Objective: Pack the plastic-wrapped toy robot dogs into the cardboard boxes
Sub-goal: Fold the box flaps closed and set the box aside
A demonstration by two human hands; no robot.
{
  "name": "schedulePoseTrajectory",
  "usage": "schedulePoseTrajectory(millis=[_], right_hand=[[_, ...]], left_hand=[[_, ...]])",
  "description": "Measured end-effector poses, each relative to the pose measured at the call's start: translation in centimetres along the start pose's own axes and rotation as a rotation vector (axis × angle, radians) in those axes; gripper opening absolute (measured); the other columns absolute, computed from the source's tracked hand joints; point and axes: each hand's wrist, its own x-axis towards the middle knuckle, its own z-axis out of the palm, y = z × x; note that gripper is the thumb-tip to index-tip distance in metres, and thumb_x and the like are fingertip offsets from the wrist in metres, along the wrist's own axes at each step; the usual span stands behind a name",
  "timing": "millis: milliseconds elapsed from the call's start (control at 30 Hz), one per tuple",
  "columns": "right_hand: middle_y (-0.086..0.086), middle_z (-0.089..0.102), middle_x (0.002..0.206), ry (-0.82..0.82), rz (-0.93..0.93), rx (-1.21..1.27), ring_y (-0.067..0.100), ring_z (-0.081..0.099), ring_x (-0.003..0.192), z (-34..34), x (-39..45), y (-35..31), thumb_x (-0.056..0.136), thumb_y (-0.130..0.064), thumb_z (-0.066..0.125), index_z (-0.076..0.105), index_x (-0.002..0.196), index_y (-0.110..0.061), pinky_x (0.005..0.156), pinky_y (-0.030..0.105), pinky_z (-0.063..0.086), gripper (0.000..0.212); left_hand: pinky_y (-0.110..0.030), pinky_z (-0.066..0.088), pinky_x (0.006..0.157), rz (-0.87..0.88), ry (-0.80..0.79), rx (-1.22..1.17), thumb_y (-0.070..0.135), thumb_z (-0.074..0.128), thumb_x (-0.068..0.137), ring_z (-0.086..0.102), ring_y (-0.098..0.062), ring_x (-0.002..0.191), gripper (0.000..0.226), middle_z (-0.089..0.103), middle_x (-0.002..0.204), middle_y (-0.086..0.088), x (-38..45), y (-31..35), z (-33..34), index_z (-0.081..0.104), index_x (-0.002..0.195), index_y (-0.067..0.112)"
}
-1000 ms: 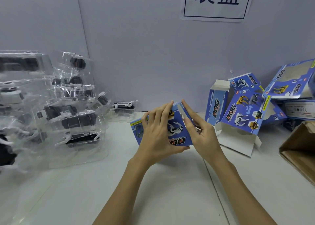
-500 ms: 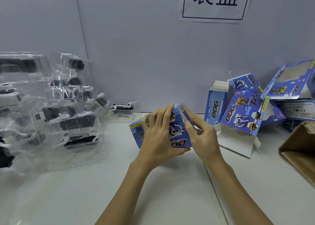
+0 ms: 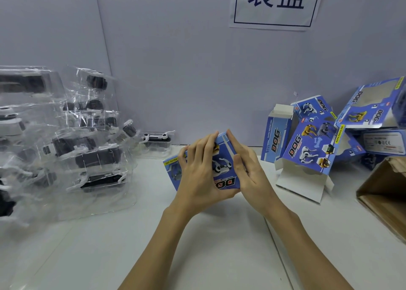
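- Gripping the blue box [image 3: 222, 168] at center, left hand [image 3: 197, 179] curls fingers over its top.
- Right hand [image 3: 250, 175] grips its 3 o'clock end.
- Wrapped toy dogs [image 3: 66, 147] are piled at 9 o'clock on the table [image 3: 219, 245].

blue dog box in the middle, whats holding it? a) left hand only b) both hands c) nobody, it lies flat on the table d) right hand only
b: the blue box is gripped between the left hand and the right hand, fingers of both curled round its edges, tilted up off the table.
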Motion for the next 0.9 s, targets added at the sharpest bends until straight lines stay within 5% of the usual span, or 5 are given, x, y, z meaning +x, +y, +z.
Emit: schedulePoseTrajectory(millis=[167, 300, 567, 767, 900], right_hand=[[-0.009, 0.041, 0.151, -0.043, -0.017, 0.031, 0.013, 0.053, 0.138, -0.2, -0.2, 0.2, 0.111, -0.039, 0.040, 0.030, 0.150, -0.066, 0.094, 0.035, 0.061, 0.049], [-0.017, 0.054, 0.145, 0.001, -0.061, 0.103, 0.012, 0.056, 0.135, -0.8, -0.5, -0.1, 0.105, -0.033, 0.053, 0.043, 0.150, -0.050, 0.085, 0.030, 0.062, 0.050], [-0.008, 0.045, 0.156, 0.075, -0.096, 0.028, 0.016, 0.041, 0.148, 0.1, -0.7, 0.9, 0.101, -0.043, 0.055, 0.046, 0.151, -0.049, 0.084, 0.034, 0.064, 0.051], [-0.010, 0.047, 0.155, 0.059, -0.113, 0.022, 0.017, 0.042, 0.147, 0.0, -0.4, 1.1, 0.102, -0.047, 0.053, 0.045, 0.151, -0.053, 0.083, 0.032, 0.064, 0.050], [-0.010, 0.041, 0.157, 0.030, -0.112, -0.031, 0.017, 0.038, 0.149, 0.3, -0.3, 1.4, 0.105, -0.044, 0.048, 0.039, 0.154, -0.052, 0.087, 0.032, 0.063, 0.051]], left_hand=[[-0.059, 0.032, 0.114, -0.017, -0.023, -0.046, 0.069, 0.080, 0.066, 0.045, -0.022, 0.136, 0.114, 0.047, 0.150, -0.001, 0.1, -0.1, -0.3, 0.029, 0.155, 0.020], [-0.057, 0.032, 0.116, -0.025, -0.017, -0.057, 0.065, 0.087, 0.065, 0.045, -0.022, 0.137, 0.118, 0.047, 0.152, -0.002, 0.2, -0.4, -0.3, 0.034, 0.157, 0.013], [-0.026, 0.019, 0.119, -0.075, 0.010, -0.134, 0.072, 0.080, 0.068, 0.042, -0.011, 0.137, 0.117, 0.046, 0.153, 0.001, 0.5, -1.2, -0.9, 0.037, 0.156, 0.009], [-0.024, 0.018, 0.121, -0.077, 0.009, -0.148, 0.065, 0.084, 0.066, 0.039, -0.006, 0.136, 0.116, 0.047, 0.153, -0.002, 0.5, -1.1, -0.9, 0.037, 0.156, 0.008], [-0.037, 0.026, 0.121, -0.087, 0.018, -0.146, 0.067, 0.082, 0.067, 0.042, -0.011, 0.136, 0.117, 0.047, 0.152, -0.001, 0.5, -1.1, -1.1, 0.037, 0.156, 0.007]])
